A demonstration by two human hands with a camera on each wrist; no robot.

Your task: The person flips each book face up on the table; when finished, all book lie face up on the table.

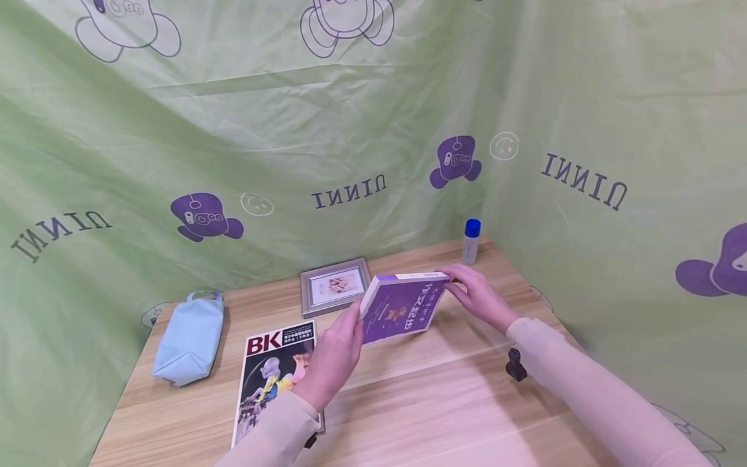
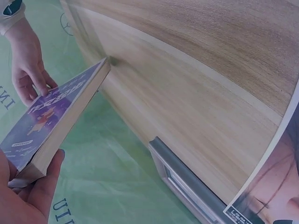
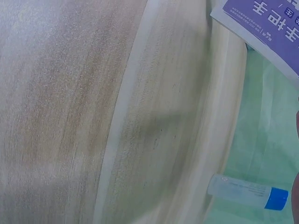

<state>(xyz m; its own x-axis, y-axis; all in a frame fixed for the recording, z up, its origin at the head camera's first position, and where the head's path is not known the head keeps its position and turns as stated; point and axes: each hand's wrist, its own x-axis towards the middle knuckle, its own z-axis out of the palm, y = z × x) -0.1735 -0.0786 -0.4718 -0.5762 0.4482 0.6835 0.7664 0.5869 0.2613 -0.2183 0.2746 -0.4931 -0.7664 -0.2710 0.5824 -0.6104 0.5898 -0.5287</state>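
Above a wood-grain table [image 1: 420, 402], a person's left hand [image 1: 334, 353] and right hand [image 1: 480, 297] grip opposite ends of a tilted purple book [image 1: 399, 312]. Only the head view shows a light-blue pouch [image 1: 189, 340]; the right wrist view catches a blue-capped bottle [image 3: 250, 192] and just part of the cover [image 3: 276, 21].

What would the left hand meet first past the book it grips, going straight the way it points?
Past the purple book, the left hand would probably meet the green curtain behind the table, though depth is unclear.
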